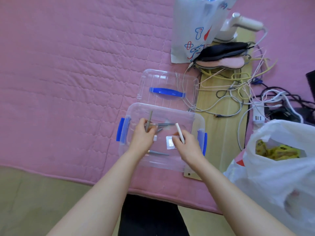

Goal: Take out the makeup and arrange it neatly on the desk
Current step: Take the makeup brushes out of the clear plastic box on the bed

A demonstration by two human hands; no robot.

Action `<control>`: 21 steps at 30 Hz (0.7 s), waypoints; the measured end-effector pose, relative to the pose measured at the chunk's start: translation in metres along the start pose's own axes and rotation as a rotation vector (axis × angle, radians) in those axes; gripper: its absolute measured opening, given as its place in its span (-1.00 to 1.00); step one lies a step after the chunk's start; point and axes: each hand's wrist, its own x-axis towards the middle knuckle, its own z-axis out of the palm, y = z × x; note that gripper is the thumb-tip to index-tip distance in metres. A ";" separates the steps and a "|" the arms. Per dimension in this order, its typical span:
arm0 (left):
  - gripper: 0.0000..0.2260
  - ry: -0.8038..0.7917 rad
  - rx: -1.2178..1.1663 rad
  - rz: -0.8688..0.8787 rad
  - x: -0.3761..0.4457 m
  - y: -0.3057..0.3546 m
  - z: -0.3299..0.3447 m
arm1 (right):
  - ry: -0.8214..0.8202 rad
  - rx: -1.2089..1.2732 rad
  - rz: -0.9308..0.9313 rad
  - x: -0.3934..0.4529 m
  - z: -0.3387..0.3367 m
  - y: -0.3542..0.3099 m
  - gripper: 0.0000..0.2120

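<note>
Left hand (142, 134), right hand (185, 143), fingers curled

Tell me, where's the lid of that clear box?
In the head view, the lid lies flat on the pink quilt, just beyond the open box, with the white paper bag behind it and tangled cables to its right.

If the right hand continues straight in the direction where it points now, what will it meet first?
The right hand, holding a white stick, points up-left into the clear box. It would probably meet the grey pencils first, though depth is unclear.
</note>
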 end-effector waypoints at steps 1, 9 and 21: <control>-0.94 0.023 -0.040 0.009 -0.014 0.008 -0.005 | 0.000 0.028 -0.002 -0.010 -0.006 -0.008 -0.87; -0.90 0.154 -0.338 -0.035 -0.141 0.055 -0.047 | -0.076 0.200 -0.072 -0.106 -0.044 -0.074 -0.85; -0.90 0.341 -0.575 -0.081 -0.300 0.064 -0.101 | -0.369 0.292 -0.072 -0.240 -0.034 -0.140 -0.86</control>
